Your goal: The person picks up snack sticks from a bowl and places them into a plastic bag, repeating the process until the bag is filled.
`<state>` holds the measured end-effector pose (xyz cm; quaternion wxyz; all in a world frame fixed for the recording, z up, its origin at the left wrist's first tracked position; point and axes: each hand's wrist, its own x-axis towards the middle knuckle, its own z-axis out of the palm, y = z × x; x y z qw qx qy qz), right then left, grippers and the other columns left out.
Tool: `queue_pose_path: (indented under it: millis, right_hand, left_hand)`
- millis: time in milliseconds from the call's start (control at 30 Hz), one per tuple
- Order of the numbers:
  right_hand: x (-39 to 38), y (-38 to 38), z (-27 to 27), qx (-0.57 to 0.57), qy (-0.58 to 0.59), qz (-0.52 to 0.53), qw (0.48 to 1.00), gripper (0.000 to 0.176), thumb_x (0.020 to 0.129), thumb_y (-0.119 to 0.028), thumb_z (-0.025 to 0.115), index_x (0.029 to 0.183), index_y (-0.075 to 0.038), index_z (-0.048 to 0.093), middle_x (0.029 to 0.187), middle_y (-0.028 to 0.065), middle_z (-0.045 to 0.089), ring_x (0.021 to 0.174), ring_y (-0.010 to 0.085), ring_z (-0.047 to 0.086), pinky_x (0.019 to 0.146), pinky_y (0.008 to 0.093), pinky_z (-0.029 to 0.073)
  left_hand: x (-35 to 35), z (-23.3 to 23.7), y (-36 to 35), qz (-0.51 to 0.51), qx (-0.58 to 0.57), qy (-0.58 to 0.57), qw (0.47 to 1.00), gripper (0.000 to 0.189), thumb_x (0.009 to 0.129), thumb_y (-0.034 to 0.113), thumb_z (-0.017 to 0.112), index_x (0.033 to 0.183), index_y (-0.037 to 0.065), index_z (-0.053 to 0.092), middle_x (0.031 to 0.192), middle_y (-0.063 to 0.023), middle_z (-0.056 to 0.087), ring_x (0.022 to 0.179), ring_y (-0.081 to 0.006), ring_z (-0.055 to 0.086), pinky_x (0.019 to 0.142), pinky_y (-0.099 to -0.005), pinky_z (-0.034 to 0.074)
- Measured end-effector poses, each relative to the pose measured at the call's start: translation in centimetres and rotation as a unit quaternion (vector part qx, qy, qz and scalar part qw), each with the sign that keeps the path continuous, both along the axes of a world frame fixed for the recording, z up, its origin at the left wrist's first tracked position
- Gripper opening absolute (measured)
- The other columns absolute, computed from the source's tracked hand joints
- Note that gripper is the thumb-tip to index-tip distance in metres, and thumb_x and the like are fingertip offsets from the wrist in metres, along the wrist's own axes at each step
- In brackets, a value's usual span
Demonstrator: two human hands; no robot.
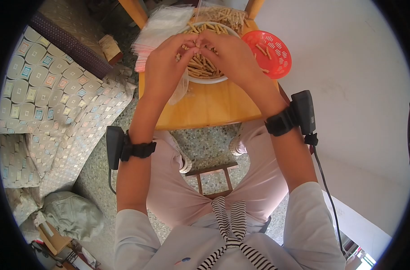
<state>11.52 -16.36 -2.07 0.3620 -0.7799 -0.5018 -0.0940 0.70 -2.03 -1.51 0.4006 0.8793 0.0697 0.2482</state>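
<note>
Striped fabric ties (pixel 233 243) are hanging down your shirt (pixel 169 245). Farther out, your left hand (pixel 166 56) and right hand (pixel 227 51) are meeting over a white bowl (pixel 209 81), their fingertips pinching narrowly together; whether they are gripping anything, I cannot tell. Brown sticks (pixel 199 68) are filling the bowl, which is resting on a wooden chair (pixel 209 108). Plastic bags (pixel 166 24) are lying to its left, a bag of sticks (pixel 220 15) is lying just behind it, and a red basket (pixel 283 58) is holding a few more sticks on its right.
</note>
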Motion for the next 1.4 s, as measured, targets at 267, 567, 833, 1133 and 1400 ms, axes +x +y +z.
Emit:
queue_pose_path:
  millis: [267, 567, 833, 1133, 1400]
  right_hand:
    - [-0.2, -0.1, 0.6, 0.000, 0.003, -0.001, 1.000, 0.013, 0.087, -0.019, 0.065, 0.099, -0.012, 0.065, 0.079, 0.0118, 0.068, 0.078, 0.0332, 0.067, 0.066, 0.0439, 0.052]
    - [-1.1, 0.4, 1.2, 0.048, 0.018, -0.047, 0.998, 0.014, 0.090, -0.023, 0.064, 0.101, -0.017, 0.067, 0.092, 0.0045, 0.067, 0.083, 0.0301, 0.066, 0.065, 0.0400, 0.052]
    - [-1.3, -0.1, 2.6, 0.096, 0.102, -0.027, 0.990, 0.022, 0.088, -0.025, 0.071, 0.104, -0.010, 0.068, 0.094, 0.0040, 0.069, 0.074, 0.0183, 0.066, 0.066, 0.0307, 0.051]
    - [-1.5, -0.5, 4.0, 0.195, 0.128, 0.045, 0.971, 0.023, 0.084, -0.016, 0.074, 0.106, -0.011, 0.070, 0.089, 0.0035, 0.067, 0.071, 0.0158, 0.064, 0.066, 0.0283, 0.051]
    - [-1.9, -0.1, 3.3, 0.196, 0.073, 0.118, 0.971, 0.025, 0.081, -0.015, 0.075, 0.106, -0.013, 0.070, 0.091, 0.0033, 0.067, 0.075, 0.0171, 0.066, 0.068, 0.0292, 0.052]
  left_hand:
    - [0.0, 0.2, -0.6, -0.008, 0.067, -0.054, 0.996, 0.016, 0.087, 0.013, 0.072, 0.102, 0.012, 0.066, 0.097, -0.0015, 0.066, 0.073, -0.0174, 0.066, 0.063, -0.0301, 0.050]
    - [0.0, 0.5, -0.6, 0.013, -0.029, -0.090, 0.995, 0.014, 0.087, 0.012, 0.071, 0.099, 0.008, 0.065, 0.095, -0.0008, 0.067, 0.069, -0.0113, 0.065, 0.060, -0.0254, 0.049]
    - [-0.2, 1.3, 0.1, 0.027, -0.236, -0.071, 0.969, 0.018, 0.092, 0.013, 0.068, 0.105, 0.005, 0.059, 0.099, 0.0006, 0.069, 0.076, -0.0066, 0.065, 0.061, -0.0199, 0.047]
    - [-0.1, 1.0, 0.4, 0.005, -0.096, -0.094, 0.991, 0.022, 0.089, 0.016, 0.071, 0.106, 0.006, 0.061, 0.100, -0.0014, 0.069, 0.080, -0.0112, 0.067, 0.063, -0.0244, 0.049]
    - [-0.4, 0.6, -0.1, -0.008, 0.045, -0.106, 0.993, 0.025, 0.086, 0.009, 0.071, 0.110, 0.009, 0.064, 0.100, -0.0021, 0.067, 0.076, -0.0143, 0.065, 0.065, -0.0262, 0.050]
